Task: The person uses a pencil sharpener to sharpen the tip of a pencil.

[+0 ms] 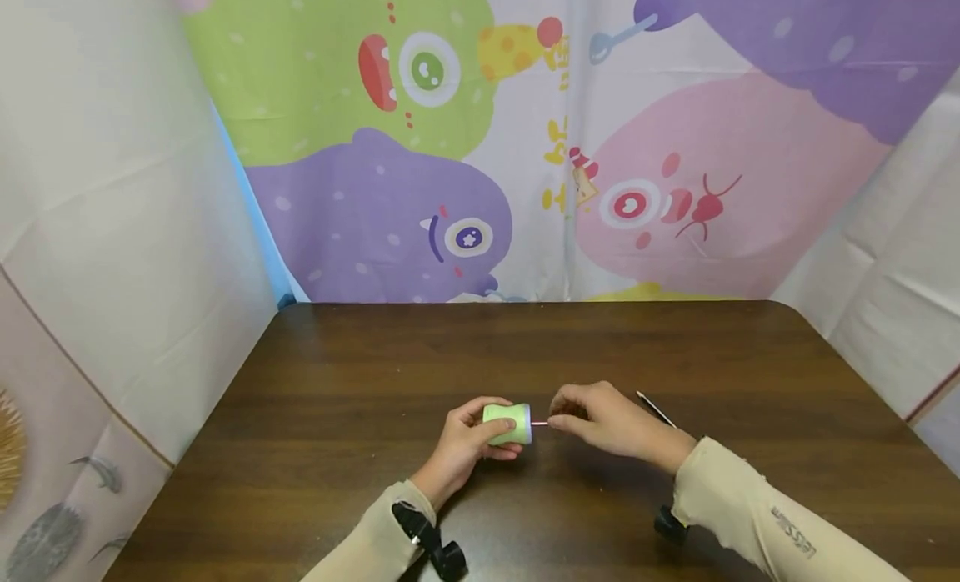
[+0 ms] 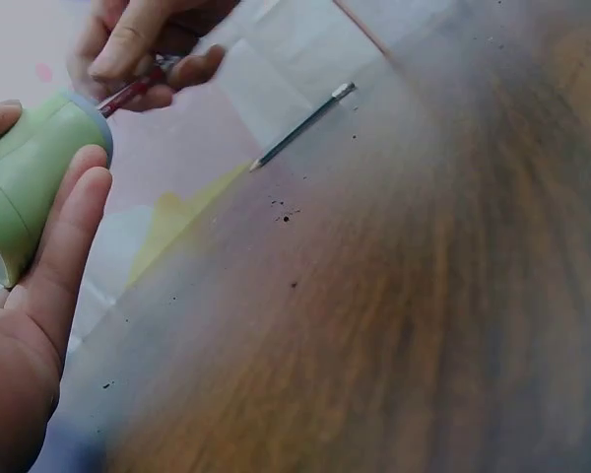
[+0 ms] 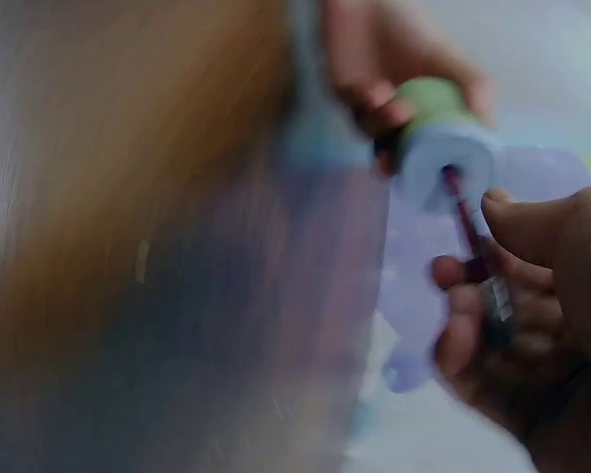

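Observation:
My left hand (image 1: 459, 444) grips a small green pencil sharpener (image 1: 519, 414) with a pale blue end, thumb on the near side and fingers around the far side. Its blue end faces right. A red pencil (image 3: 462, 209) runs into the hole in that end, and my right hand (image 1: 600, 417) pinches the pencil between thumb and fingers a short way out. The pencil's dark rear part lies within the right hand's fingers in the right wrist view. In the left wrist view, the green body (image 2: 41, 163) rests against the left fingers.
A dark pencil (image 1: 655, 408) with a sharpened tip lies on the brown wooden table (image 1: 360, 357), just beyond my right wrist. A cartoon-printed curtain (image 1: 540, 232) hangs behind the table, with white cloth (image 1: 135, 132) at the left side. Small specks dot the tabletop.

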### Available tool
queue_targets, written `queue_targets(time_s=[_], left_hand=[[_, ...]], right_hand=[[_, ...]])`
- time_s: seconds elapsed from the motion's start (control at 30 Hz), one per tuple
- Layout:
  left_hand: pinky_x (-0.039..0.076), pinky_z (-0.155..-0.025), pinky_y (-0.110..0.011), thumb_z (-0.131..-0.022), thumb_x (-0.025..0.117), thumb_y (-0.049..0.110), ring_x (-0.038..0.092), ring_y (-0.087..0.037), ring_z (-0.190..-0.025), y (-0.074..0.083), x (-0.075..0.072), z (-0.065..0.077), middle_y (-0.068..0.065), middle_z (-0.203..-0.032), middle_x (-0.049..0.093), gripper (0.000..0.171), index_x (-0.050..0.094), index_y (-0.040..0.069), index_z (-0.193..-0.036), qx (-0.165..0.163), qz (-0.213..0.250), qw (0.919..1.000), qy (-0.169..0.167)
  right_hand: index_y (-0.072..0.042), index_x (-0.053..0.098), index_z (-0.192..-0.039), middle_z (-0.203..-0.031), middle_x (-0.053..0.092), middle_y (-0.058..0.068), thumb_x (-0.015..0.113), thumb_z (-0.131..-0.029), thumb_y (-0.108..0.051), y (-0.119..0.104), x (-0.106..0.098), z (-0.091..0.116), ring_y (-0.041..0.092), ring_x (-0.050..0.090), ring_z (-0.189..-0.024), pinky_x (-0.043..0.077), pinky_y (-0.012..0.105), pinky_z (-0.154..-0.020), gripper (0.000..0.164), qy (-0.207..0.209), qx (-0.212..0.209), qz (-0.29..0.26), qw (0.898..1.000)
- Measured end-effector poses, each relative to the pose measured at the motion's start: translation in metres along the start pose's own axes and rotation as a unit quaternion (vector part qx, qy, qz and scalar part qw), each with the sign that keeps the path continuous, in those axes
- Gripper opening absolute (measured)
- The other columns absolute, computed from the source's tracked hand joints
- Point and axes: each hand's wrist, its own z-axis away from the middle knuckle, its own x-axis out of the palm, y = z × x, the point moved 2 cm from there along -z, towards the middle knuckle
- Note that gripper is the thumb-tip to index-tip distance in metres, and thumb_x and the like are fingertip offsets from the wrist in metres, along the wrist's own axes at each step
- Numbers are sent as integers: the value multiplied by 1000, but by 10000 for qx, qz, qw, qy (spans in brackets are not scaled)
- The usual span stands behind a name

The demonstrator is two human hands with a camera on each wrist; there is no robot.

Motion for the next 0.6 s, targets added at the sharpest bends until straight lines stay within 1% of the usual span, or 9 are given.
queue_targets(time_s=[0.07, 0.17, 0.23, 0.27, 0.3, 0.37, 0.43, 0.53, 0.6], left_hand=[[62, -57, -32, -88, 63, -6, 70, -22, -62, 0, 0, 0, -12, -90, 63, 26, 60, -11, -113, 2, 114, 9999, 68], [62, -57, -32, -88, 63, -5, 71, -22, -62, 1, -1, 1, -12, -90, 63, 21, 66, 2, -108, 5, 262, 9996, 133], [63, -57, -32, -88, 63, -4, 71, -22, -62, 2, -2, 2, -12, -91, 64, 21, 66, 5, -107, 5, 297, 9994, 156], [63, -58, -32, -88, 63, -3, 71, -22, -62, 2, -2, 2, -12, -91, 64, 21, 66, 4, -107, 6, 285, 9995, 157], [63, -58, -33, -88, 64, -3, 71, -22, -62, 2, -2, 3, -12, -91, 64, 21, 66, 2, -108, 9, 266, 9995, 169], [62, -57, -32, -88, 64, -3, 70, -23, -62, 1, -4, 2, -12, -91, 64, 22, 64, -3, -111, 18, 208, 9995, 218], [62, -57, -32, -88, 64, -4, 70, -22, -61, 1, -5, 2, -12, -90, 65, 26, 60, -11, -113, 27, 136, 9996, 254], [62, -56, -32, -87, 67, -5, 70, -22, -60, -2, -6, 0, -14, -90, 65, 36, 53, -19, -117, -4, 21, 9997, 228], [62, -55, -31, -86, 69, -5, 70, -23, -59, -3, -7, -1, -15, -90, 65, 41, 50, -21, -120, -21, -56, 9998, 164]], right_hand=[[-5, 69, -98, -84, 66, -4, 68, -94, -10, -3, 1, 1, 5, 60, -70, 55, 24, -59, 6, 410, -885, 1042, 9898], [-4, 66, -97, -83, 60, -2, 61, -99, -11, -2, 9, 2, 7, 58, -68, 54, 24, -57, 8, 944, -1883, 2227, 9519], [-4, 64, -96, -79, 56, -1, 50, -105, -18, 1, 17, 2, 9, 55, -63, 52, 23, -52, 21, 1278, -2183, 2701, 9290], [-5, 63, -95, -77, 55, -1, 44, -107, -22, 3, 20, 2, 9, 54, -61, 51, 23, -50, 29, 1396, -2244, 2829, 9220], [-5, 62, -94, -77, 55, -1, 41, -108, -23, 4, 23, 1, 9, 53, -59, 50, 23, -49, 32, 1459, -2242, 2827, 9212], [-5, 62, -92, -76, 57, -2, 43, -108, -22, 6, 27, -1, 7, 52, -58, 49, 23, -48, 30, 1458, -2062, 2645, 9307], [-6, 63, -89, -74, 57, -4, 53, -104, -15, 8, 30, -3, 4, 50, -58, 48, 22, -50, 20, 1228, -1676, 2176, 9537], [-6, 63, -84, -67, 52, -7, 59, -97, -5, 11, 30, -6, 3, 44, -57, 43, 21, -50, 14, 648, -720, 1062, 9896], [-4, 63, -80, -63, 48, -8, 56, -99, -4, 13, 30, -7, 2, 39, -55, 36, 19, -48, 20, 260, 10, 125, 9996]])
